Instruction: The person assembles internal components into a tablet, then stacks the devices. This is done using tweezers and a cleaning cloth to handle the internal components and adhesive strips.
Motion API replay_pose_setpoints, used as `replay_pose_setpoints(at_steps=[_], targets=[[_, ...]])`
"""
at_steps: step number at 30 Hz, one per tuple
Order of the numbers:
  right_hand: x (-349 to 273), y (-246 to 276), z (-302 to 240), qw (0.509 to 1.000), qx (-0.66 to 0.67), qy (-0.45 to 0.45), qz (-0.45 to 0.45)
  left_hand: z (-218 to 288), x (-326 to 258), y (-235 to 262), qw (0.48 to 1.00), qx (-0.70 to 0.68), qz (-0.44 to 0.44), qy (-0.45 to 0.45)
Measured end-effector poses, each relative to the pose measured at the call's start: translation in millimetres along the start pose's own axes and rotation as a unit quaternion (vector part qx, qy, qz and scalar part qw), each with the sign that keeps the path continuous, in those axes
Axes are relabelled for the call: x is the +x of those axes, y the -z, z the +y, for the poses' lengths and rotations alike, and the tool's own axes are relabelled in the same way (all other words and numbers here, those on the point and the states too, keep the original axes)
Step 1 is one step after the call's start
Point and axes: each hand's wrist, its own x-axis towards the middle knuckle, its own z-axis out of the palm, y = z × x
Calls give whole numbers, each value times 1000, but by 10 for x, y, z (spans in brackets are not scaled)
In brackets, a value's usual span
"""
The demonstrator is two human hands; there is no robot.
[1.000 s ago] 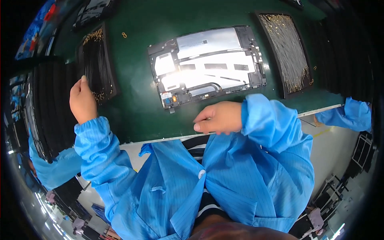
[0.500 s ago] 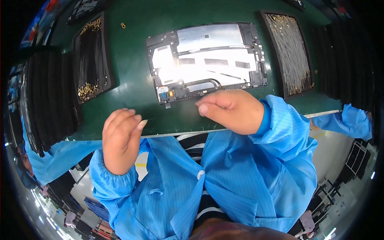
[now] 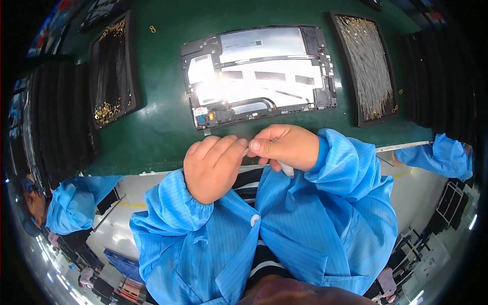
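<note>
My left hand (image 3: 213, 166) and my right hand (image 3: 285, 146) meet fingertip to fingertip just over the table's near edge. Both are closed in a pinch; whatever lies between the fingertips is hidden or too small to name. A whitish piece (image 3: 286, 169) shows beneath my right hand, perhaps a cover on a finger. Just beyond the hands lies an opened flat electronic device (image 3: 305, 104), tablet-like, with a black frame, shiny silver panels and small boards along its near side. A short tab (image 3: 207, 131) sticks out from its near left edge. Neither hand touches the device.
On the green table (image 3: 157, 96), a tray of black cables (image 3: 113, 66) with gold ends stands left, a tray of grey cables (image 3: 367, 66) right. Dark stacked holders (image 3: 61, 117) line the far left, more (image 3: 432, 86) the right. Small yellow loops (image 3: 152, 29) lie about. Blue-sleeved people sit either side.
My left hand has moved right and now meets my right hand. The right hand has dropped slightly toward me and left. The device appears shifted slightly left in view, along with the trays.
</note>
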Motion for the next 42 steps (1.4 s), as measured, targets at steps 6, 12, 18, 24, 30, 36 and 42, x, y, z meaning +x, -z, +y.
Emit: replay_pose_setpoints(at_steps=[6, 12, 18, 24, 30, 36, 42], targets=[[9, 43, 14, 999, 35, 27, -9, -27, 29, -30, 999, -22, -13, 29], [119, 53, -76, 919, 176, 282, 211, -86, 195, -120, 992, 102, 8, 77], [287, -53, -13, 833, 38, 396, 383, -73, 208, -104, 991, 98, -22, 88], [382, -30, 102, 783, -65, 499, 365, -59, 207, -86, 990, 103, -25, 89], [409, -33, 116, 784, -70, 504, 355, -68, 214, -71, 990, 103, -42, 87], [413, 6, 128, 770, -125, 524, 343, -72, 239, -74, 990, 101, -48, 86], [245, -82, -259, 723, -440, 476, 239, -71, 234, -11, 989, 114, -50, 76]])
